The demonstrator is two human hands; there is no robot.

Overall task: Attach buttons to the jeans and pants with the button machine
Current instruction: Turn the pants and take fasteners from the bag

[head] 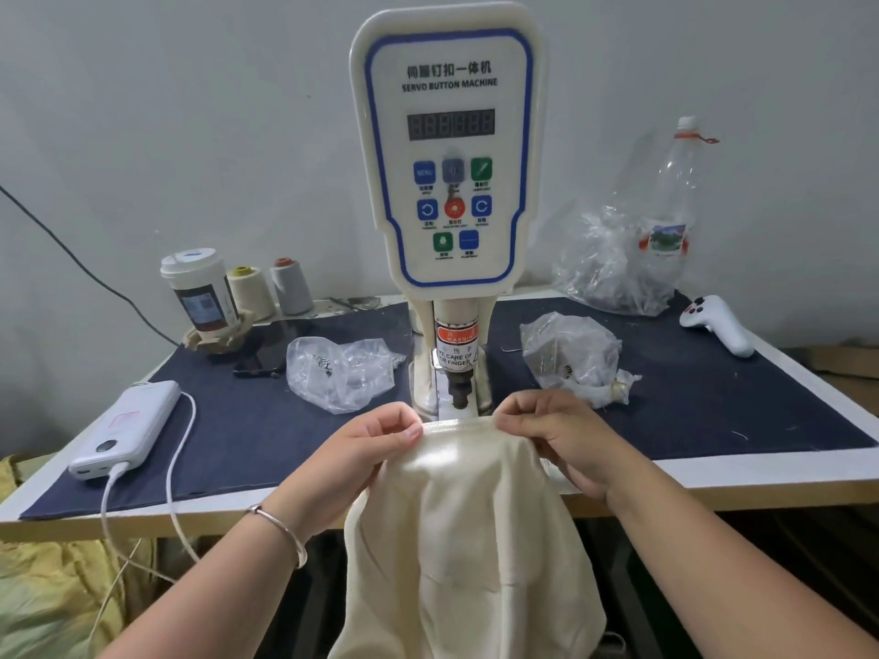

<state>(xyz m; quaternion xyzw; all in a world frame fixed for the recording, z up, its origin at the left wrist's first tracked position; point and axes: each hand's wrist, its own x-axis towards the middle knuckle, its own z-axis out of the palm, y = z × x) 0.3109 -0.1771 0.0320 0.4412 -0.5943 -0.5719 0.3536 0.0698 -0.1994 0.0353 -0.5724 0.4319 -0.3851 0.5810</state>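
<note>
- The button machine [449, 154] reads "SERVO BUTTON MACHINE" on its panel; a red label lower down says "WARNING" and "TAKE CARE OF YOUR FINGER".
- The cream pants [466, 530] hang in front of the machine, off the edge of the surface [713, 420], with the waistband stretched just below the machine's punch.
- The left hand [366, 449] pinches the waistband's left end and the right hand [556, 435] pinches its right end, fingers curled tight on the cloth.
- Left of the machine stand two thread cones [271, 290], one cup [202, 290] and one power bank [128, 428].
- Three plastic bags lie around the machine; one clear bottle [673, 192] and one white controller [718, 323] sit to its right.
</note>
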